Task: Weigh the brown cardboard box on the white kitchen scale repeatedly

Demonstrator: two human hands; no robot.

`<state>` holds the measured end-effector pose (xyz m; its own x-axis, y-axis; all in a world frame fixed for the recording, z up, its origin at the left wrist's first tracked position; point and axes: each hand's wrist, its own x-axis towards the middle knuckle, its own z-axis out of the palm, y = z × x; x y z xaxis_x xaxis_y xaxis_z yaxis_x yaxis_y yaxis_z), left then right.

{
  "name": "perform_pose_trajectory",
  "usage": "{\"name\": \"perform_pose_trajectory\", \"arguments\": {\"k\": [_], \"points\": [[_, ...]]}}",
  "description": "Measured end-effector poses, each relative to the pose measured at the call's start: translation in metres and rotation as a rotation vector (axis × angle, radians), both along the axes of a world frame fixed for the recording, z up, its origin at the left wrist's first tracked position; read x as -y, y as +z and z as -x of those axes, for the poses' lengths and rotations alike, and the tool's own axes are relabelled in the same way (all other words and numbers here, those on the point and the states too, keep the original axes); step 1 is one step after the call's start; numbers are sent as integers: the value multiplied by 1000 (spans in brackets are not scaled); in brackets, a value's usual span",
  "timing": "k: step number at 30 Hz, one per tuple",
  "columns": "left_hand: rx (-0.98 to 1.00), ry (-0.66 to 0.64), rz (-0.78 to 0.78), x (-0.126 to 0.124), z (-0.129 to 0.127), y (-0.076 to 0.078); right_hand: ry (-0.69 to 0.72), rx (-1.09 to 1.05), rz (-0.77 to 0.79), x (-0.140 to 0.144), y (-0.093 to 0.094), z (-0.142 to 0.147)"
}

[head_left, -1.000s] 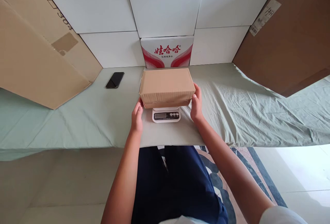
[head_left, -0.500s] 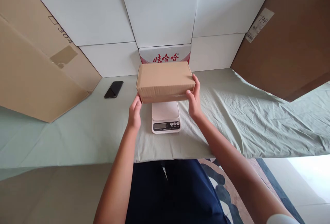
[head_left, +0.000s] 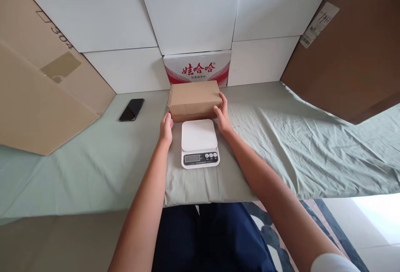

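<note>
Between both hands is a closed brown cardboard box (head_left: 195, 96), just behind the scale. My left hand (head_left: 166, 128) grips its lower left corner, the fingers partly hidden behind the cardboard. At the opposite end, my right hand (head_left: 222, 114) is closed on the side, thumb on the front face and fingers around the right edge. In front of the box lies a white digital kitchen scale (head_left: 199, 142) with a flat bare plate; its small display shows no readable figures. I cannot tell whether the box fully rests on the cloth.
A black phone (head_left: 131, 109) lies on the green cloth (head_left: 93, 159) to the left. White panels (head_left: 190, 13) and a white carton with red lettering (head_left: 198, 67) stand behind. Large brown cardboard sheets (head_left: 46, 84) flank the left side, and another brown sheet (head_left: 346, 55) the right.
Both hands have carried the box down and away from me, from above the scale's rear to behind it. More of the scale plate and the red-lettered carton shows. The view has tilted slightly down.
</note>
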<state>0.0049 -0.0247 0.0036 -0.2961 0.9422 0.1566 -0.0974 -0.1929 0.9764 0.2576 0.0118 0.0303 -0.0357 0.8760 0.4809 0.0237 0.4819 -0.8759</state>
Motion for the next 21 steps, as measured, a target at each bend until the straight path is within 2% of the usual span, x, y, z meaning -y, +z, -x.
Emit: {"name": "perform_pose_trajectory", "arguments": {"k": [4,7,9,16,21], "points": [[9,61,-16,0,5,5,-29,-9,34,-5,-3,-10],[32,140,-3,1,9,9,-81,-55,120,-7,-6,-20],[42,148,1,1,11,10,-86,-81,176,-8,-9,-24],[16,39,-39,0,3,7,58,-74,147,-9,-12,-15],[-23,-21,-78,0,-1,3,73,1,85,-2,-7,-11]]}}
